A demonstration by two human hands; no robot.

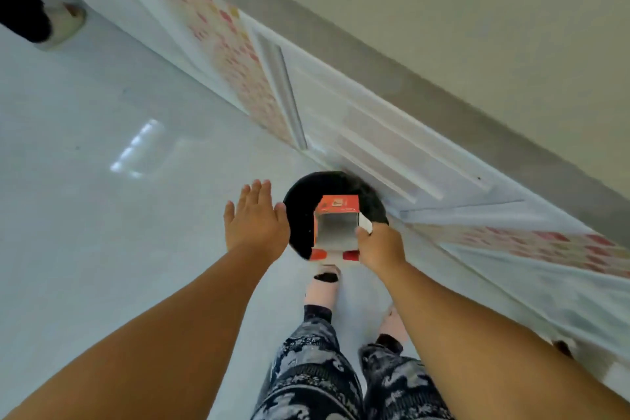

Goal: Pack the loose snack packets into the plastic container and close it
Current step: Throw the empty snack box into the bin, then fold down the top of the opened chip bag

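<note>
The right hand [380, 245] holds an open, empty orange-and-white carton [336, 228], its fingers [364, 231] curled round the carton's right edge; only a knuckle or two shows, the rest being hidden behind the card. The carton's mouth faces the camera, grey inside, with two orange flaps folded out at the near end. Just beyond and beneath those fingers sits a round black bin [300, 215], largely covered by the carton, so what it holds cannot be made out. The left hand [255, 218] hovers to the left of the bin with its fingers straight and close together, holding nothing, the thumb near the bin's rim. Below the hands, patterned trousers [310, 368] and pale slippers [322, 286] stand on a glossy white floor [102, 215]. Beyond the fingers runs a white panelled door [375, 133], blurred. No snack packets or plastic container can be seen here.
</note>
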